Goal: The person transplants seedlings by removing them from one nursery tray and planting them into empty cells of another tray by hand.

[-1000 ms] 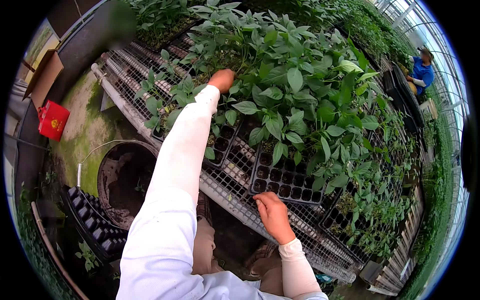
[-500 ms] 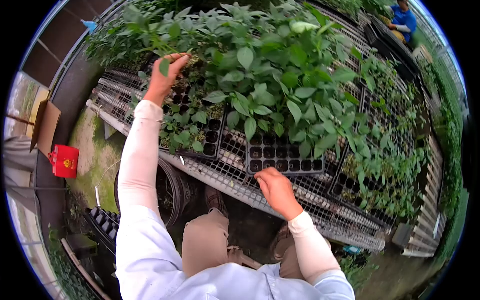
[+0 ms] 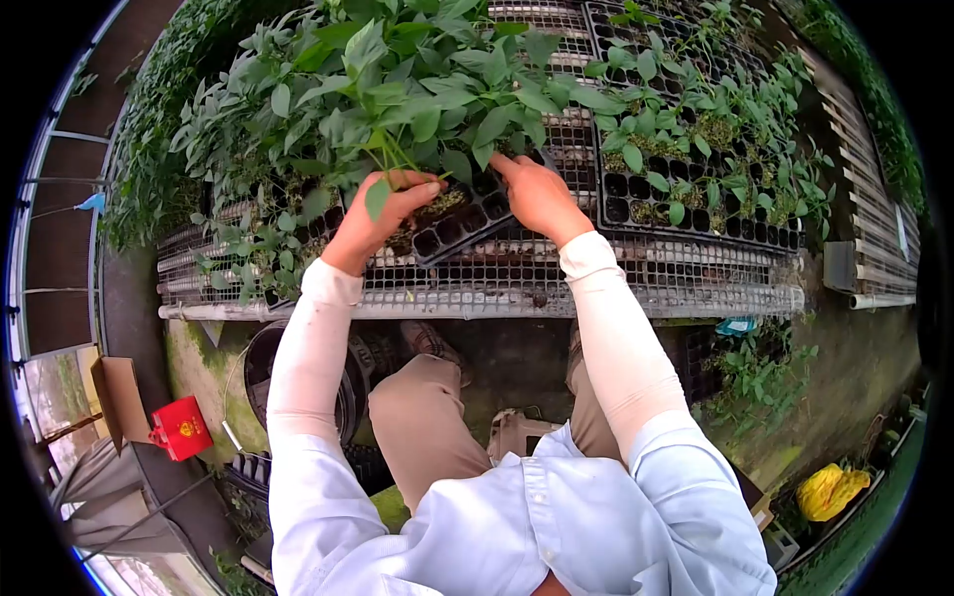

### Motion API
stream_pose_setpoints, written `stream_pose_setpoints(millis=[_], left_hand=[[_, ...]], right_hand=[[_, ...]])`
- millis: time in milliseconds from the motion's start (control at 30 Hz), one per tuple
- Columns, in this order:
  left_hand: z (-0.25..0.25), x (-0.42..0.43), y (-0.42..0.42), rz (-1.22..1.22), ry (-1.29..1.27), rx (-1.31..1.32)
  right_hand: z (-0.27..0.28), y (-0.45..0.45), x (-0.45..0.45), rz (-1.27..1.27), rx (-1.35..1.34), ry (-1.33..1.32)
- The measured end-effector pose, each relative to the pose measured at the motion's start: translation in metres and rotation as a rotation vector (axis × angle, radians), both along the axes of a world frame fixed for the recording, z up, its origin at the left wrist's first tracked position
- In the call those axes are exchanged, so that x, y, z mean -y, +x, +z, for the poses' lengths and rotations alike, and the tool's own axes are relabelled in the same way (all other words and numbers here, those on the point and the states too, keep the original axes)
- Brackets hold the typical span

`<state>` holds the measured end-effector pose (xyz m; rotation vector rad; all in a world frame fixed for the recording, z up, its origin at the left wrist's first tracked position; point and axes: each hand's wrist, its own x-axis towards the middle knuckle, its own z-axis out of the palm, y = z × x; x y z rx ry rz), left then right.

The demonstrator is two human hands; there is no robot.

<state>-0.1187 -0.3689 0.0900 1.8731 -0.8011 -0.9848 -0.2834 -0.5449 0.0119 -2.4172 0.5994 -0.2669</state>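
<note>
My left hand (image 3: pixel 375 221) is closed in a pinch around the thin green stems of several leafy seedlings (image 3: pixel 383 139), just above a black cell tray (image 3: pixel 459 230). That tray sits at an angle on the bench, with bare cells along its front and pale growing mix behind them. My right hand (image 3: pixel 547 204) is at the tray's right side, its fingers drawn together and reaching in under the leaves. Foliage partly covers those fingertips, so what they pinch is hidden. A dense mass of seedlings (image 3: pixel 288 109) rises behind both hands.
Another tray (image 3: pixel 696 226) with sparser seedlings stands to the right on the mesh bench (image 3: pixel 497 283). Below the bench's front rail is a black bucket (image 3: pixel 260 372). A red box (image 3: pixel 182 429) lies at left, a yellow bag (image 3: pixel 831 493) at lower right.
My view has shifted. My left hand has come in to the tray, nearer my right hand, with seedlings in its grip. My right hand has left the tray's front edge for its right side; the tray is turned.
</note>
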Motion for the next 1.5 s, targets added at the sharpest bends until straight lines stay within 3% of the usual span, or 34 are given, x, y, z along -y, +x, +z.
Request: stream_pose_setpoints(millis=[167, 233, 333, 400, 467, 500, 600, 633, 667, 700, 800, 867, 933, 1000, 1033, 1067, 1133, 1267, 1333, 1367, 1400, 1500], left_hand=[[-0.061, 0.052, 0.005, 0.131, -0.067, 0.005], [-0.107, 0.061, 0.022, 0.159, -0.314, 0.168], [-0.123, 0.075, 0.022, 0.165, -0.267, 0.135], [-0.116, 0.076, 0.014, 0.179, -0.154, 0.267], [-0.136, 0.078, 0.037, 0.171, -0.068, 0.164], [-0.156, 0.075, 0.053, 0.105, -0.207, 0.075], [-0.115, 0.054, 0.040, -0.048, -0.288, 0.169], [-0.113, 0.049, 0.040, -0.081, -0.385, 0.439], [-0.110, 0.042, 0.043, -0.078, -0.384, 0.442], [-0.105, 0.034, 0.046, -0.088, -0.209, 0.504], [-0.124, 0.029, 0.055, -0.074, -0.152, 0.667], [-0.134, 0.032, 0.051, -0.060, -0.196, 0.415], [-0.147, 0.034, 0.048, -0.085, -0.255, 0.798], [-0.175, 0.033, 0.057, -0.022, -0.255, 0.623], [-0.189, 0.034, 0.056, 0.030, -0.295, 0.696], [-0.173, 0.031, 0.050, -0.045, -0.277, 0.956], [-0.164, 0.037, 0.046, 0.070, -0.181, 0.792], [-0.152, 0.035, 0.056, 0.100, -0.161, 0.644], [-0.138, 0.026, 0.064, 0.148, -0.313, 0.580], [-0.136, 0.029, 0.065, 0.264, -0.437, 0.321], [-0.134, 0.029, 0.064, 0.269, -0.438, 0.315], [-0.150, 0.033, 0.074, 0.186, -0.555, 0.900]], right_hand=[[0.002, 0.007, 0.000, -0.081, 0.010, 0.038], [0.004, 0.007, 0.000, -0.082, -0.012, 0.059], [-0.001, 0.010, 0.000, -0.085, -0.047, 0.083], [-0.005, 0.010, 0.002, -0.061, -0.107, 0.075], [-0.017, 0.012, 0.001, -0.069, -0.077, 0.080], [-0.021, 0.013, 0.002, -0.077, -0.046, 0.082], [-0.026, 0.019, -0.001, -0.044, 0.054, 0.077], [-0.026, 0.021, -0.003, -0.042, 0.056, 0.081], [-0.026, 0.023, -0.005, -0.010, 0.079, 0.047], [-0.026, 0.026, -0.007, 0.025, 0.104, 0.010], [-0.011, 0.035, -0.017, -0.030, -0.120, 0.038], [-0.024, 0.041, -0.022, 0.007, -0.111, -0.067], [-0.030, 0.045, -0.026, -0.023, -0.195, -0.065], [-0.042, 0.050, -0.027, -0.058, -0.182, -0.034], [-0.044, 0.049, -0.026, -0.092, -0.176, 0.017], [-0.047, 0.048, -0.027, -0.124, -0.173, 0.069], [-0.045, 0.050, -0.027, -0.194, -0.085, 0.147], [-0.037, 0.045, -0.024, -0.074, -0.180, 0.088], [-0.045, 0.045, -0.021, -0.012, -0.181, 0.044], [-0.052, 0.046, -0.021, -0.011, -0.129, 0.045], [-0.058, 0.046, -0.020, -0.010, -0.075, 0.045], [-0.043, 0.045, -0.030, -0.016, -0.083, 0.024]])
